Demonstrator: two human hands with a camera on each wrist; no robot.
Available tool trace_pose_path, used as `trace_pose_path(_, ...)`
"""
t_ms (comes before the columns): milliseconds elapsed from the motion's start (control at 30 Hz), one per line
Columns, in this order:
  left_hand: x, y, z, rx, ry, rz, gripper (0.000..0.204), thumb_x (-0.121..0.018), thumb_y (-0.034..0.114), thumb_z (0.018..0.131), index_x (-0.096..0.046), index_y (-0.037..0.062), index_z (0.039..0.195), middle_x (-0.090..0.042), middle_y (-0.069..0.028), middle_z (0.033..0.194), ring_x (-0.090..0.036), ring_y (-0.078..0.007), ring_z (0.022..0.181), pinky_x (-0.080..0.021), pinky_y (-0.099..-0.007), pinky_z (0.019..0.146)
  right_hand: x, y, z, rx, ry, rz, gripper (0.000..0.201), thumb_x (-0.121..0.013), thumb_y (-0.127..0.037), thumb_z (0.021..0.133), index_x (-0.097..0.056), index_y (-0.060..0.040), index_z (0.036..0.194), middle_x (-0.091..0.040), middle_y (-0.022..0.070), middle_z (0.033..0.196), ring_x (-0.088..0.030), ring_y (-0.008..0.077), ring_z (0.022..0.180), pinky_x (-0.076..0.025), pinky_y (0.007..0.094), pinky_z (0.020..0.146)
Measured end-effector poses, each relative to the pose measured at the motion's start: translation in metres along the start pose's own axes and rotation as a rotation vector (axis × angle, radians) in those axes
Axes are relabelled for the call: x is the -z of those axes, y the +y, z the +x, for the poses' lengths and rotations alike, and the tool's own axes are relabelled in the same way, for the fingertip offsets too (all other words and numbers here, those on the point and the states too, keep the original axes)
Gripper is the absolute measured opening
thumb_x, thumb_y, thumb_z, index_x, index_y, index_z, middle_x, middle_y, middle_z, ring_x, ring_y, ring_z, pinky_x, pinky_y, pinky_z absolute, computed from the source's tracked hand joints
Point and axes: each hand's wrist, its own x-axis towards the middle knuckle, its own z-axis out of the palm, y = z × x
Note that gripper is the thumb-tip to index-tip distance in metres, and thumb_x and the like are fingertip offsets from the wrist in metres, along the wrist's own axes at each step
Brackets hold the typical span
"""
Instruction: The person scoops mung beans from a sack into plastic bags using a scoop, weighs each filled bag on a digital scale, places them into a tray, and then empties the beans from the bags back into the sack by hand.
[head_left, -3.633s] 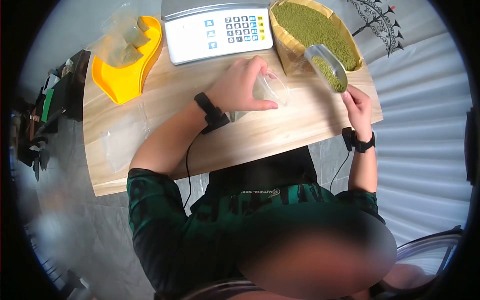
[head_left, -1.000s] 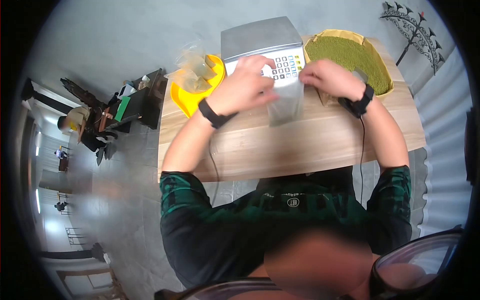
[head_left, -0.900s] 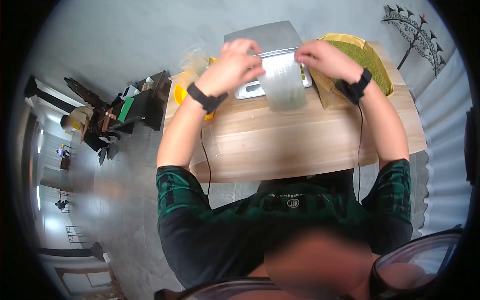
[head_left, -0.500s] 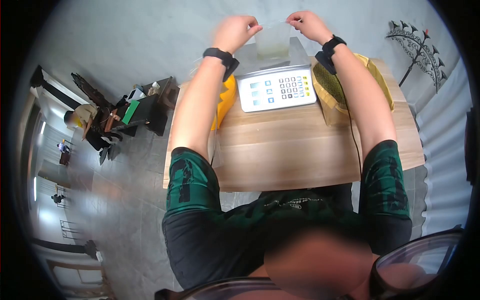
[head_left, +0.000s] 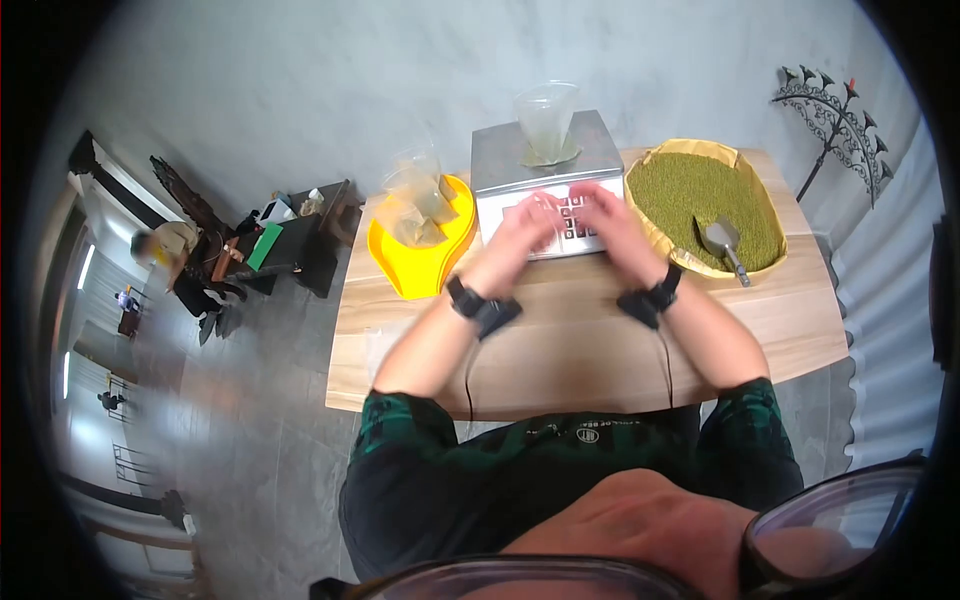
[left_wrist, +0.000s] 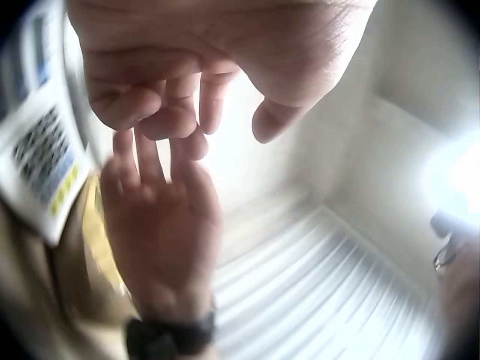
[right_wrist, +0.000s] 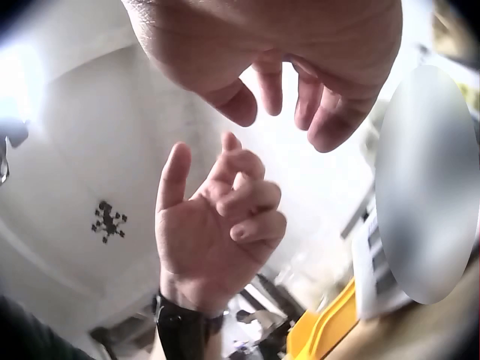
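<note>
A clear plastic bag (head_left: 548, 125) with some green contents at its bottom stands upright on the metal platform of the white scale (head_left: 490, 222). Both hands are in front of it, over the scale's keypad, with nothing held. My left hand (head_left: 528, 235) has loosely bent fingers; my right hand (head_left: 618, 232) faces it, somewhat blurred. In the left wrist view the left hand (left_wrist: 217, 52) hangs above the right hand (left_wrist: 161, 225). The right wrist view shows the right hand (right_wrist: 277, 52) with its fingers relaxed. A metal scoop (head_left: 721, 240) lies in small green beans (head_left: 690, 190).
The beans fill a brown paper sack (head_left: 650, 228) at the table's right. On the left, a yellow tray (head_left: 410, 278) holds clear bags with green contents (head_left: 415, 215). A flat clear bag (head_left: 380, 345) lies on the wooden table (head_left: 560, 340). Another person (head_left: 172, 250) sits far left.
Earlier the right hand held the loaded scoop beside the left hand and bag. Half a second ago both hands pinched the bag's top over the scale; they have let go and drawn back.
</note>
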Motion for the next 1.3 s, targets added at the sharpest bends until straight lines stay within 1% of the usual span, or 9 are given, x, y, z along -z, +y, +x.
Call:
trace_pose_path(67,-0.028,-0.033,-0.020,0.083,-0.045,-0.197,0.013,-0.055,0.025,0.098,-0.051,0.0149,0.106,-0.058,0.0024,0.086,-0.047,-0.0043,0.066,-0.036,-0.0192,0.057,-0.014,0.001,-0.029,-0.304,-0.124,0.429,0.025,-0.053,-0.023,0.098,-0.060,-0.0065,0.116,-0.063,0.0037,0.101,-0.060,0.0106,0.085,-0.050,0.0251,0.078)
trace_pose_path(167,-0.058,-0.061,-0.036,0.125,0.005,-0.280,0.010,-0.051,0.026,0.100,-0.050,0.0161,0.102,-0.055,0.0033,0.082,-0.047,-0.0052,0.065,-0.036,-0.0182,0.058,-0.005,0.043,-0.047,-0.446,-0.385,0.677,0.032,-0.043,-0.032,0.103,-0.060,-0.0075,0.115,-0.065,0.0031,0.105,-0.062,0.0114,0.089,-0.051,0.0263,0.080)
trace_pose_path(267,-0.060,-0.100,-0.033,0.256,0.003,-0.595,0.012,-0.048,0.029,0.101,-0.048,0.0174,0.098,-0.051,0.0033,0.078,-0.045,-0.0062,0.063,-0.033,-0.0191,0.057,-0.016,0.047,-0.055,-0.581,-0.136,0.605,0.038,-0.037,-0.036,0.104,-0.060,-0.0074,0.115,-0.066,0.0040,0.111,-0.064,0.0132,0.094,-0.052,0.0279,0.082)
trace_pose_path(300,-0.061,-0.107,-0.032,0.258,0.013,-0.630,0.015,-0.048,0.032,0.101,-0.048,0.0178,0.097,-0.049,0.0031,0.077,-0.044,-0.0069,0.061,-0.032,-0.0201,0.056,-0.009,0.064,-0.054,-0.549,-0.178,0.612,0.038,-0.039,-0.035,0.103,-0.058,-0.0061,0.119,-0.064,0.0099,0.119,-0.063,0.0187,0.105,-0.052,0.0350,0.091)
trace_pose_path(533,-0.059,-0.127,-0.023,0.223,0.014,-0.616,0.020,-0.045,0.038,0.101,-0.048,0.0189,0.094,-0.046,0.0026,0.073,-0.040,-0.0095,0.060,-0.030,-0.0238,0.055,0.002,0.076,-0.052,-0.514,-0.281,0.685,0.033,-0.042,-0.034,0.101,-0.060,-0.0095,0.114,-0.065,0.0052,0.114,-0.063,0.0150,0.100,-0.052,0.0319,0.086)
trace_pose_path(700,-0.062,-0.134,-0.023,0.206,0.005,-0.638,0.019,-0.044,0.037,0.101,-0.048,0.0189,0.098,-0.047,0.0016,0.074,-0.041,-0.0095,0.059,-0.031,-0.0236,0.054,0.012,0.095,-0.046,-0.532,-0.392,0.738,0.031,-0.041,-0.030,0.102,-0.058,-0.0063,0.115,-0.064,0.0119,0.117,-0.063,0.0205,0.106,-0.051,0.0360,0.092)
trace_pose_path(933,-0.068,-0.135,-0.018,0.182,0.132,-0.590,0.026,-0.039,0.038,0.103,-0.051,0.0160,0.098,-0.050,0.0001,0.073,-0.046,-0.0116,0.057,-0.031,-0.0228,0.050,0.008,0.099,-0.048,-0.507,-0.304,0.800,0.030,-0.044,-0.026,0.102,-0.055,-0.0042,0.118,-0.063,0.0181,0.117,-0.063,0.0230,0.108,-0.050,0.0357,0.096)
trace_pose_path(1000,-0.062,-0.144,-0.017,0.200,0.079,-0.564,0.047,-0.036,0.050,0.103,-0.053,0.0117,0.081,-0.048,0.0002,0.065,-0.045,-0.0117,0.056,-0.030,-0.0239,0.050,0.008,0.090,-0.050,-0.506,-0.315,0.763,0.029,-0.045,-0.024,0.101,-0.055,-0.0031,0.119,-0.063,0.0176,0.116,-0.063,0.0225,0.107,-0.050,0.0347,0.095)
trace_pose_path(1300,-0.055,-0.144,-0.017,0.216,-0.010,-0.610,0.049,-0.031,0.054,0.103,-0.051,0.0125,0.087,-0.051,-0.0018,0.073,-0.046,-0.0125,0.057,-0.032,-0.0236,0.051,0.006,0.110,-0.043,-0.455,-0.329,0.753,0.024,-0.047,-0.017,0.098,-0.062,-0.0008,0.107,-0.066,0.0124,0.108,-0.064,0.0173,0.098,-0.051,0.0301,0.087)
